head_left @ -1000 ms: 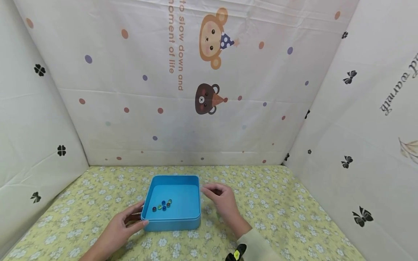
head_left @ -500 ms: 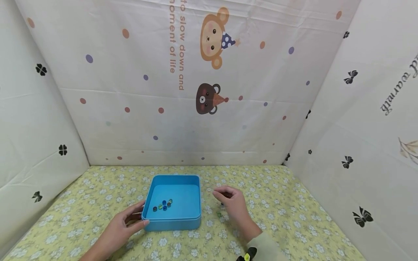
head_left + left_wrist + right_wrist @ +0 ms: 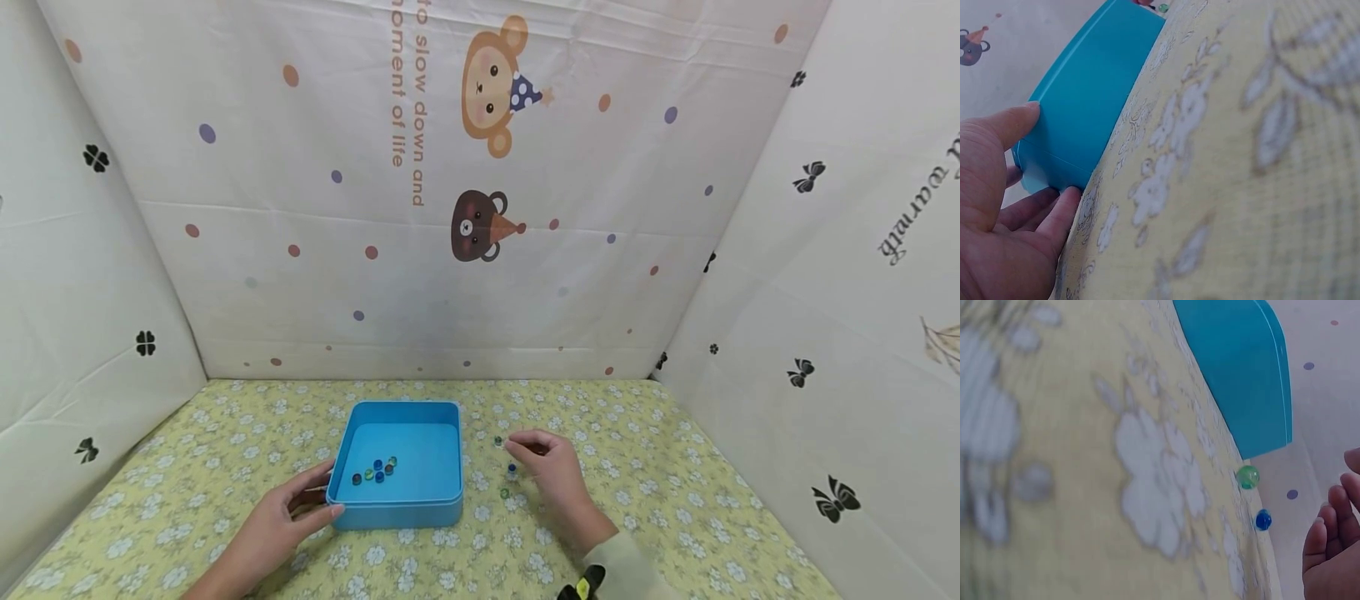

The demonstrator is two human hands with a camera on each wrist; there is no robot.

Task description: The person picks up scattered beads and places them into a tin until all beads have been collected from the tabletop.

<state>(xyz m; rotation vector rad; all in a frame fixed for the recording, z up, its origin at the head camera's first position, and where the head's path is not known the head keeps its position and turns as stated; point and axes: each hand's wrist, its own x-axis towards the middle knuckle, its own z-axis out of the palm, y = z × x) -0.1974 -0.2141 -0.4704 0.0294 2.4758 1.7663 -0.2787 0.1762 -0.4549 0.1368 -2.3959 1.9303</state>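
A square blue box (image 3: 397,514) with a raised rim stands on the tablecloth, several small glass marbles (image 3: 378,477) lying in its left part. My left hand (image 3: 281,517) grips the box's near left corner; in the left wrist view the thumb (image 3: 1019,122) presses the blue wall and the other fingers touch the lower side. To the right of the box lie a blue marble (image 3: 512,469) and two green marbles (image 3: 504,493). Close beside the farther green one (image 3: 498,441) hovers my right hand (image 3: 553,468), its fingers loosely curled, with nothing seen between them.
A yellow floral tablecloth (image 3: 645,500) covers the table. Pale printed fabric walls (image 3: 420,292) enclose the back and both sides. A black bow with a yellow centre (image 3: 582,587) sits by the right sleeve.
My right hand has moved right, from beside the box's right wall, and loose marbles have come into sight. The left hand stays on the box, and the marbles inside keep their places.
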